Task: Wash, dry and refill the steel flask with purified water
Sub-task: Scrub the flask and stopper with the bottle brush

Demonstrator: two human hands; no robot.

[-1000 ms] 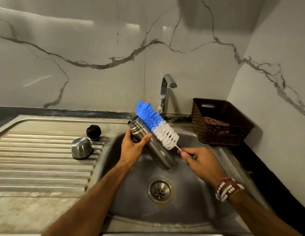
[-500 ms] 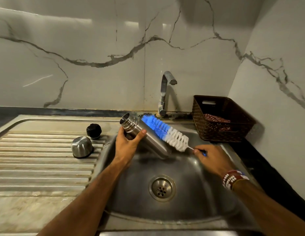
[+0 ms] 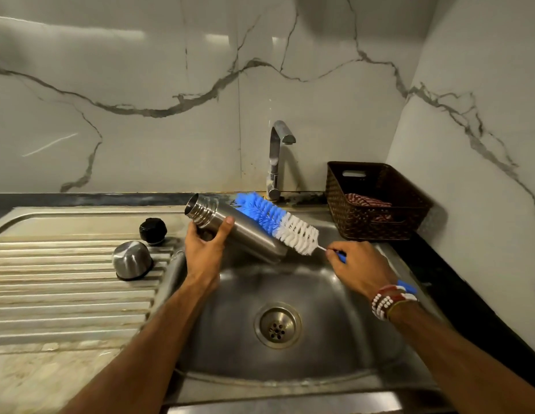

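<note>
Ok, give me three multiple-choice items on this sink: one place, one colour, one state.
1. Where is the black stopper? A) in the basin B) on the drainboard C) in the basket
2. The brush bristles are: A) blue and white B) green and white C) all red
3. The flask mouth is: A) capped B) uncapped C) plugged
1 B: it stands on the ridges beside the steel cup.
2 A: blue tip, white toward the handle.
3 B: its threaded rim shows bare.
</note>
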